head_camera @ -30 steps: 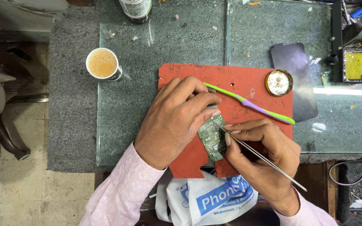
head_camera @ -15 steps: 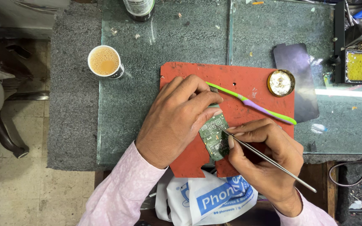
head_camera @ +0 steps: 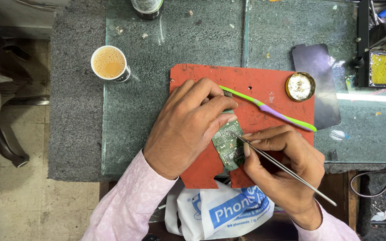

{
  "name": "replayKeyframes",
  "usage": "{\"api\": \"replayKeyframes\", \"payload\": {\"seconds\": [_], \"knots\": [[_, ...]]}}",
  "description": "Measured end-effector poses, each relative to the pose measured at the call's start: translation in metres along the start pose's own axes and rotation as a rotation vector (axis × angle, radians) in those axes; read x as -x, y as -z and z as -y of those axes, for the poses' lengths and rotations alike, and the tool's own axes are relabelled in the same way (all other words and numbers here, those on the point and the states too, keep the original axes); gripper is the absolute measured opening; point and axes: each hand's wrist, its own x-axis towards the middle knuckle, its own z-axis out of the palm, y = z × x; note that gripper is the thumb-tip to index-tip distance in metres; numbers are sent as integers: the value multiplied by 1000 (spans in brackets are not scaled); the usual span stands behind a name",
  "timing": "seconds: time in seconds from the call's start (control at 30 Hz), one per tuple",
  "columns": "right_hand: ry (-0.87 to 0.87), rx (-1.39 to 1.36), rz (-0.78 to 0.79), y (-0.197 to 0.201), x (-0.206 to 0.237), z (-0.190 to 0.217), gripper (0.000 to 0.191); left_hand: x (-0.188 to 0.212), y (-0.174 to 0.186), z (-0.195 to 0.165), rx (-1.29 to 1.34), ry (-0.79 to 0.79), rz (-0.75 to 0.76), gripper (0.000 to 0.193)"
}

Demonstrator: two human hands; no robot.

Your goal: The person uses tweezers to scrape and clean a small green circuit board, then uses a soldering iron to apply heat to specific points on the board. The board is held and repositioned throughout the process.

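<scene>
- Our left hand [head_camera: 188, 127] pins the green circuit board [head_camera: 228, 146] on the red mat [head_camera: 264, 85].
- Our right hand [head_camera: 282, 167] pinches metal tweezers [head_camera: 287, 169], tips at ten o'clock touching the board.

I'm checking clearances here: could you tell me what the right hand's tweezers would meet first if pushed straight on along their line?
Probably the green circuit board, since the tweezers in the right hand already point onto it; next, the left hand.

Glass-topped worktable [head_camera: 170, 35] edged in grey felt, beige tiled floor [head_camera: 18, 201] alongside.
</scene>
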Motion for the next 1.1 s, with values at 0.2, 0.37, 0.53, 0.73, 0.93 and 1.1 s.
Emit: {"api": "replayKeyframes", "payload": {"seconds": [0.2, 0.37, 0.53, 0.73, 0.93, 1.1], "knots": [[3, -12, -5, -1, 0, -1, 17, 0, 0, 0, 7, 5, -2, 23], [5, 4, -27, -2, 1, -2, 17, 0, 0, -1, -1, 1, -3, 23], [-23, -22, -65, -5, 0, 0, 18, -1, 1, 0, 10, 8, -3, 22], [-35, 7, -83, -5, 1, 1, 19, -1, 1, -1, 5, 7, 1, 22], [21, 12, -54, -4, 1, 0, 18, -1, 1, -1, 15, 13, 2, 23], [13, 44, -46, -3, 1, 0, 19, -1, 0, -1, 20, 12, 1, 23]]}}
